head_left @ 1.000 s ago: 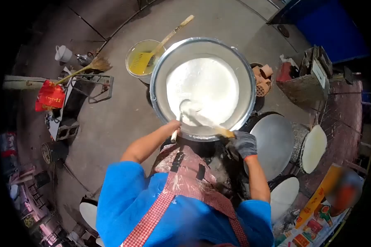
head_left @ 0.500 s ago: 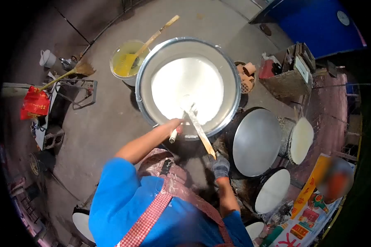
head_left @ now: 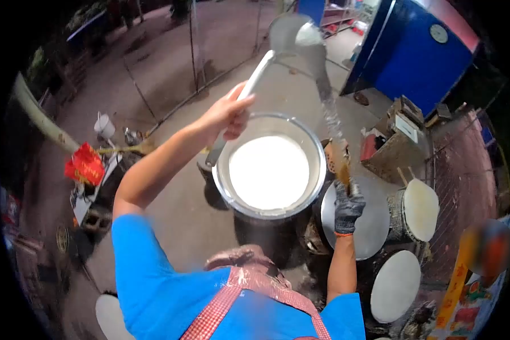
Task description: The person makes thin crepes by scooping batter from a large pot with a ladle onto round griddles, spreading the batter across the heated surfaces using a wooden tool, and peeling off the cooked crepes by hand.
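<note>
My bare left hand is closed around the pale handle of a large ladle, lifted above the far side of the pot. The grey ladle bowl is up at the top, slightly blurred. My right hand, in a grey knit glove, grips the lower end of a long wooden paddle. White batter coats the paddle, and its upper end touches or overlaps the ladle bowl; which one I cannot tell. Below stands a big metal pot with smooth white batter inside.
Round griddles stand at my right: a grey one beside the pot, a pale one and another. A wooden box stands beyond them. To the left are a red bag and a white bucket.
Both hands have risen and moved forward. The ladle and paddle have come up out of the batter to above the pot's far side. The camera view has tilted up.
</note>
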Tool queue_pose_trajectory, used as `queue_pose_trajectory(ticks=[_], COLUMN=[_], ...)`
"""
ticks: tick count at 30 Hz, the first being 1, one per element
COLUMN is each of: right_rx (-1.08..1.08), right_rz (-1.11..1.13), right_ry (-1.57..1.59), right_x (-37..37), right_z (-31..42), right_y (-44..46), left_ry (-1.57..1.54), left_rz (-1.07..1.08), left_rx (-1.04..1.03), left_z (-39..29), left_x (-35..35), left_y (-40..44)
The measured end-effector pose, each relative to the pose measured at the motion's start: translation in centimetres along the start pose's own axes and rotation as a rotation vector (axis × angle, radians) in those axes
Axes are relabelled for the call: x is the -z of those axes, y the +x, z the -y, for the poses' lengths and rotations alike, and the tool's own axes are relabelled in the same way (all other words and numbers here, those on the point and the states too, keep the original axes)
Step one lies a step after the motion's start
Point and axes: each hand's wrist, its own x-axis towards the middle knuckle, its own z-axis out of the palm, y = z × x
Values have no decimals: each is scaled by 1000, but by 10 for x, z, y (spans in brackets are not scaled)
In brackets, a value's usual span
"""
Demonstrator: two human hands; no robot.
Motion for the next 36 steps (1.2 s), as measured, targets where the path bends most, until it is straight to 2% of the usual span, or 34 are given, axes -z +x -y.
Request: queue_pose_trajectory(ticks=[1, 2, 3, 4, 5, 6, 7, 9, 10, 13, 15, 17, 18, 19, 20, 21, 22, 23, 24, 26, 27, 29, 30, 31, 32, 34, 35, 36], right_rx=[-66, 307, 26, -420, -364, -484, -609, -509, -313, -375, -235, -492, -538, -579, -474, -404, -334, -312, -510, -763, -813, -910, -960, -782, -604, -341, -268, -282], right_rz=[26, -21, 183, 323, 294, 337, 384, 404, 281, 5, -28, 89, 105, 137, 72, 21, -29, -72, -20, -73, -182, -402, -329, -315, -307, -292, -272, -337], right_ry=[139, -222, -261, -191, 110, -9, -125, -699, -368, 115, 149, -297, -446, -587, -635, -635, -637, -596, -772, -912, -876, -808, -806, -786, -764, -878, -1017, -1121], right_x=[-3, -10, -15, -24, -39, -33, -28, -1, 14, 30, 39, 59, 70, 81, 94, 112, 129, 153, 171, 209, 228, 252, 256, 256, 255, 240, 223, 211], right_z=[-14, 2, -14, -23, -101, -118, -109, -67, -74, -36, -42, -38, -50, -72, -111, -120, -127, -106, -70, -59, -83, -117, -81, -94, -113, -106, -87, -138], right_y=[-5, -14, -30, -43, -74, -95, -110, -129, -143, -152, -162, -173, -192, -220, -263, -293, -323, -335, -340, -350, -359, -369, -332, -316, -303, -251, -226, -219], left_ry=[9, -51, -66, -249, -454, -565, -958, -929, -829, -413, -323, -532, -735, -936, -1016, -1092, -1068, -1221, -1244, -1181, -1094, -720, -469, -221, -116, 57, 70, 67], left_rz=[76, 114, 74, 57, 93, -102, -81, -60, -13, 237, 282, 341, 197, 336, 314, 285, 169, 235, 292, 401, 455, 488, 522, 550, 566, 562, 558, 522], left_rx=[-40, 14, 78, 362, 562, 730, 1036, 1150, 1029, 569, 523, 704, 910, 1153, 1271, 1379, 1335, 1503, 1476, 1355, 1259, 1136, 931, 713, 672, 562, 555, 565], left_z=[15, 36, 56, 86, 109, 116, 129, 142, 127, 102, 118, 153, 172, 191, 224, 250, 257, 241, 251, 265, 266, 264, 256, 248, 260, 283, 284, 309], left_x=[16, 27, 28, 36, 41, 34, 41, 41, 33, -8, -48, -75, -90, -96, -105, -115, -139, -164, -179, -209, -223, -249, -267, -282, -293, -318, -330, -336], left_y=[7, 11, 7, 8, 10, 12, 23, 22, 18, 1, 1, 13, 20, 31, 40, 46, 40, 26, 24, 28, 33, 52, 59, 64, 79, 105, 105, 123])
